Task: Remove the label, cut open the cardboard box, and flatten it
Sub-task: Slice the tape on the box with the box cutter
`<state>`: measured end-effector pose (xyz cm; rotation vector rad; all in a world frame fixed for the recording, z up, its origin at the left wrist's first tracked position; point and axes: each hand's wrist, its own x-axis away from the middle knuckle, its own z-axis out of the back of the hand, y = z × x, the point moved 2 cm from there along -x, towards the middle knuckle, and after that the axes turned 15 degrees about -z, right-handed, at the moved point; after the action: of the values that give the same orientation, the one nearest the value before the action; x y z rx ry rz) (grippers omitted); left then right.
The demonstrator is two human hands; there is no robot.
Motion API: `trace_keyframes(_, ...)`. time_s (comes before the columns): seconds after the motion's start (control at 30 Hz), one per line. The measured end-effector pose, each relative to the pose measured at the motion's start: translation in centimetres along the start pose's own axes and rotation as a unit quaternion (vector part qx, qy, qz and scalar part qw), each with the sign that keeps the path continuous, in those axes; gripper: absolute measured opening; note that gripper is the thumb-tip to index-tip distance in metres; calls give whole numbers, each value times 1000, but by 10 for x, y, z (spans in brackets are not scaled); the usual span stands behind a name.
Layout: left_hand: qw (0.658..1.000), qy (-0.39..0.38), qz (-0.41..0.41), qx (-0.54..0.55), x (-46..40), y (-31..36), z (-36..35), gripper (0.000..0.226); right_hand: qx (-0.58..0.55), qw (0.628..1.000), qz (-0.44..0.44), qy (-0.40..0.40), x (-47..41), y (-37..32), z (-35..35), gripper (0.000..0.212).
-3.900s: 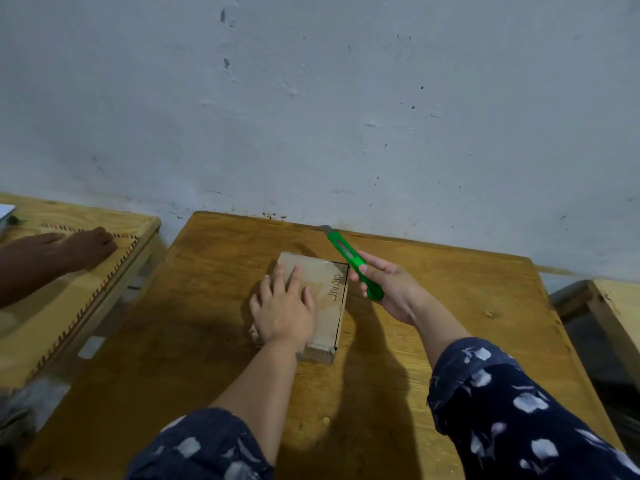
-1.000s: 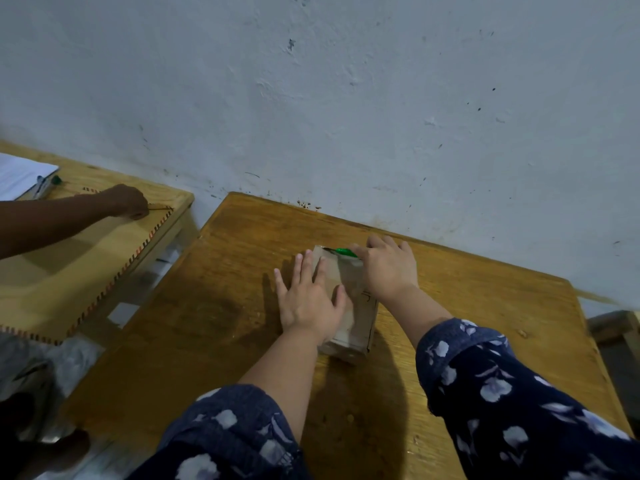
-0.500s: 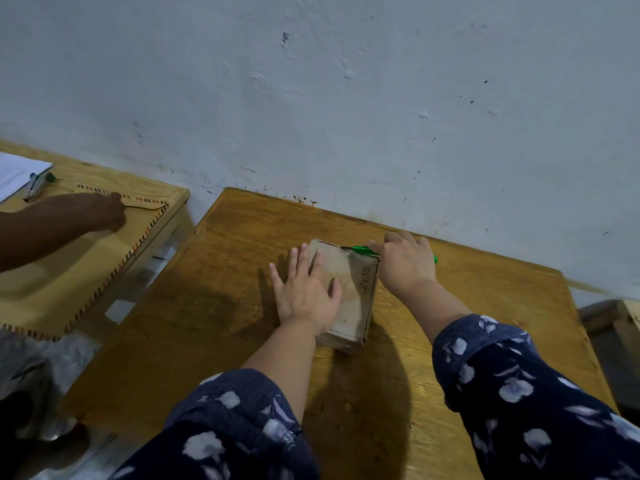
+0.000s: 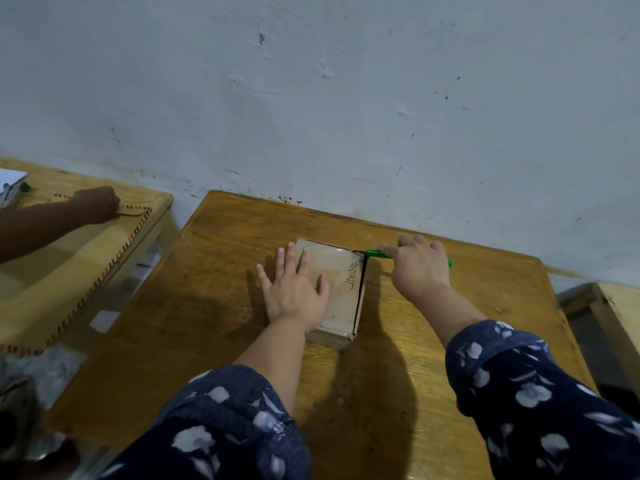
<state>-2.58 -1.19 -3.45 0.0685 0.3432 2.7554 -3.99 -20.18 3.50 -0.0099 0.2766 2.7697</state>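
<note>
**Left hand flat on box, right hand holds cutter at far right corner**

Head view: box (image 4: 337,289) lies flat on the wooden tabletop (image 4: 207,306), about mid-width, nearer the far edge by the wall (image 4: 346,98). Top face has handwritten black text along its right side and a dark line running down the right edge. Shiny tape visible on top near the far edge.

Left hand (image 4: 294,292) lies palm down on the box's left half, fingers straight and spread, pointing to the wall; some fingers overhang the left edge onto the tabletop. Holds nothing.

Right hand (image 4: 419,268) sits just right of the box's far right corner, fingers curled round a green cutter (image 4: 377,253). Cutter lies roughly level, tip pointing left and touching the box's far right corner; green end pokes out on the hand's right side. Blade itself too small to tell.

Both arms wear dark blue sleeves (image 4: 536,393) with pale flower print.

Left side: a second tabletop (image 4: 69,271), lighter wood, with a striped-edge envelope (image 4: 135,216). Another person's hand (image 4: 97,202) rests on it. Papers (image 4: 10,185) at the far left edge.
</note>
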Motion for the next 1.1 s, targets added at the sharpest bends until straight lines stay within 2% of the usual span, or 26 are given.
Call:
trace_keyframes(0.23, 1000, 4, -5, 5, -2, -2, -3, 65, -5, 999, -41, -17, 6, 21, -7, 52)
trace_keyframes(0.4, 1000, 2, -9, 9, -5, 0, -3, 64, -97, 990, -95, -44, 12, 24, -9, 50)
trace_keyframes(0.47, 1000, 2, -6, 14, -10, 6, -5, 64, -208, 964, -138, -88, 12, 20, -15, 45)
trace_keyframes(0.53, 999, -3, -5, 34, -18, 14, -7, 64, -338, 910, -178, -159, 11, 12, -23, 42)
trace_keyframes(0.6, 998, -8, -9, 64, -30, 24, -8, 65, -416, 863, -201, -206, 13, 4, -32, 41)
trace_keyframes(0.67, 994, -17, -21, 110, -41, 32, -5, 66, -457, 833, -230, -209, 14, 1, -38, 41)
trace_keyframes(0.73, 982, -33, -43, 183, -49, 31, -4, 66, -478, 819, -255, -187, 13, 4, -41, 42)
trace_keyframes(0.8, 964, -41, -73, 254, -45, 23, -1, 65, -451, 840, -251, -167, 12, 9, -39, 42)
trace_keyframes(0.83, 960, -41, -102, 256, -39, 16, 1, 66, -427, 858, -238, -157, 13, 12, -38, 41)
trace_keyframes(0.97, 955, -50, -244, 160, -5, -11, 9, 79, -351, 915, -163, -112, 32, 12, -33, 40)
trace_keyframes(1.1, 951, -56, -279, 122, 3, -26, 8, 80, -285, 958, -35, -21, 59, 0, -29, 45)
